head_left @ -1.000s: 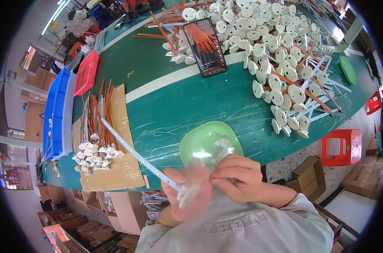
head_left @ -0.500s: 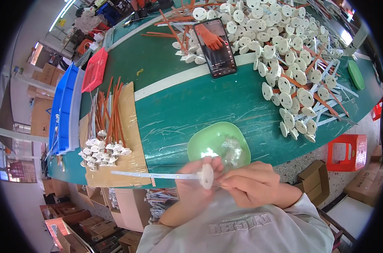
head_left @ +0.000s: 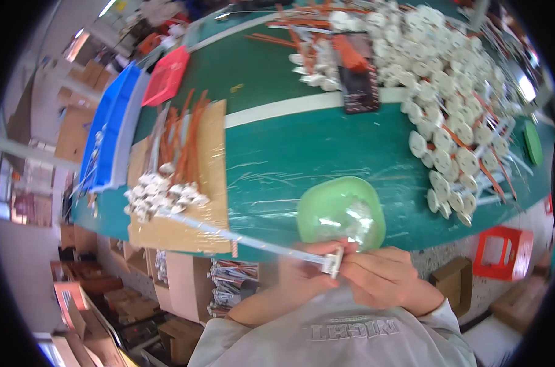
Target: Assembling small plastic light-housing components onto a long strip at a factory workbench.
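Between both hands is a pale LED strip (head_left: pixel 253 242) dotted along its length, with a white disc-shaped end piece (head_left: pixel 333 263). My left hand (head_left: pixel 302 278) grips it just behind the disc, which is seen nearly edge-on. The strip runs off to the left, its far end by a pile of similar white pieces. My right hand (head_left: pixel 378 276) is closed, its fingertips pressed together at the disc's right face. Whatever they pinch is hidden. Just beyond the hands stands a green bowl (head_left: pixel 314 205) holding small clear items too fine to make out.
Finished-looking white disc pieces (head_left: pixel 455 131) with orange and pale strips cover the far right of the green table (head_left: pixel 271 156). A dark phone (head_left: pixel 358 92) lies beside them. At left are a cardboard sheet (head_left: pixel 213 159), a blue bin (head_left: pixel 112 116) and a red basket (head_left: pixel 167 76).
The view has shifted, so the table's things appear farther right. The disc has turned from showing its broad side to nearly edge-on, and the strip now slants. Both hands keep their places at the disc.
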Demonstrator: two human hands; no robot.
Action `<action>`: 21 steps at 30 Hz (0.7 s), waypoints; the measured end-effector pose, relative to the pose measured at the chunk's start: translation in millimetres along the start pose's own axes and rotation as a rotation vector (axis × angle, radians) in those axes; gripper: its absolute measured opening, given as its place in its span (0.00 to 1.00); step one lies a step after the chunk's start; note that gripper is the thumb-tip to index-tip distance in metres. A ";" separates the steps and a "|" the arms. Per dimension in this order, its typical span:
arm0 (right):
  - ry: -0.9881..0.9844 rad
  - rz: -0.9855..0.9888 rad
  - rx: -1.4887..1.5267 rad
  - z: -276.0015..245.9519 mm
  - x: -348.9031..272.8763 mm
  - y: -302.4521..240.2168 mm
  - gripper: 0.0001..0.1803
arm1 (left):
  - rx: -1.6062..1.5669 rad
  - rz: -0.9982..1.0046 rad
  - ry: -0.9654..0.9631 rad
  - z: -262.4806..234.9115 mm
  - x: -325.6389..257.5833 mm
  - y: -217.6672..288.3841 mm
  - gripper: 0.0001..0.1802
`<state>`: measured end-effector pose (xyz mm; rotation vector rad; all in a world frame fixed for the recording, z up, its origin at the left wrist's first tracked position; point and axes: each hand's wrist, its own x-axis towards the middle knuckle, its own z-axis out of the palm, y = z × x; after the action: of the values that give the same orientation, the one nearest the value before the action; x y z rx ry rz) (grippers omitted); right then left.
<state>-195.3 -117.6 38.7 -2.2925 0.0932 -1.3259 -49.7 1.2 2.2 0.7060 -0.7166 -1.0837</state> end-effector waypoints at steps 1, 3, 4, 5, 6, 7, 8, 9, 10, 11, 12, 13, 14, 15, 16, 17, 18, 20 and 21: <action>-0.046 0.052 0.083 -1.2 -2.5 1.0 0.13 | 0.019 -0.056 -0.069 0.4 4.0 7.1 0.33; -0.094 0.197 0.172 2.5 -4.7 -1.6 0.15 | 0.081 -0.103 -0.107 0.0 11.0 22.9 0.32; -0.104 0.170 0.192 5.0 -2.4 -2.8 0.15 | 0.094 -0.075 -0.090 -7.0 15.5 33.4 0.32; -0.020 0.258 0.121 4.7 -0.6 -2.4 0.14 | 0.296 -0.115 0.046 -19.2 21.6 46.3 0.31; 0.065 0.349 0.047 2.7 1.2 -0.5 0.13 | 0.493 -0.159 0.184 -34.0 26.8 60.7 0.30; -0.072 0.278 0.040 -8.3 2.5 5.6 0.17 | 0.799 -0.179 0.247 -56.0 30.8 80.4 0.28; -0.074 0.266 0.038 -17.7 6.7 6.0 0.17 | 1.103 -0.199 0.303 -82.1 34.4 100.4 0.26; -0.305 0.181 -0.031 -24.7 11.3 5.7 0.18 | 1.320 -0.030 0.407 -104.2 38.7 113.4 0.24; -0.534 0.096 -0.104 -27.4 12.1 7.5 0.19 | 1.529 0.146 0.511 -123.2 42.8 127.9 0.24; -0.580 0.123 -0.156 -27.1 1.7 7.1 0.16 | 1.727 0.081 0.598 -131.1 45.0 150.1 0.24; -0.584 0.129 -0.170 -25.9 -4.9 13.6 0.16 | 1.917 0.007 0.679 -140.9 45.9 170.5 0.24; -0.599 0.125 -0.248 -26.1 -11.6 18.3 0.14 | 2.073 0.027 0.702 -162.3 42.8 190.6 0.24; -0.620 0.138 -0.336 -27.6 -21.9 19.7 0.12 | 2.220 0.041 0.703 -188.8 40.1 205.3 0.25; -0.571 0.121 -0.365 -24.1 -20.3 21.6 0.11 | 2.313 0.038 0.656 -213.9 34.6 227.9 0.25; -0.522 0.096 -0.391 -16.6 -10.3 27.3 0.10 | 2.407 0.037 0.614 -232.7 29.9 245.1 0.24; -0.538 0.153 -0.333 -13.4 -7.2 31.3 0.11 | 2.447 -0.125 0.628 -234.3 36.2 249.8 0.24; -0.490 0.208 -0.256 -9.4 -1.2 34.3 0.11 | 2.494 -0.285 0.625 -225.6 43.6 252.8 0.23; -0.426 0.292 -0.201 -2.0 8.7 43.1 0.11 | 2.496 -0.288 0.610 -212.8 52.4 240.7 0.23; -0.515 0.316 -0.260 -1.9 12.6 47.5 0.12 | 2.514 -0.308 0.659 -205.7 52.3 235.3 0.23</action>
<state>-181.8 -163.7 28.6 -2.6243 0.4539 -0.5708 252.9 55.3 79.3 3.0756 -1.0848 0.5620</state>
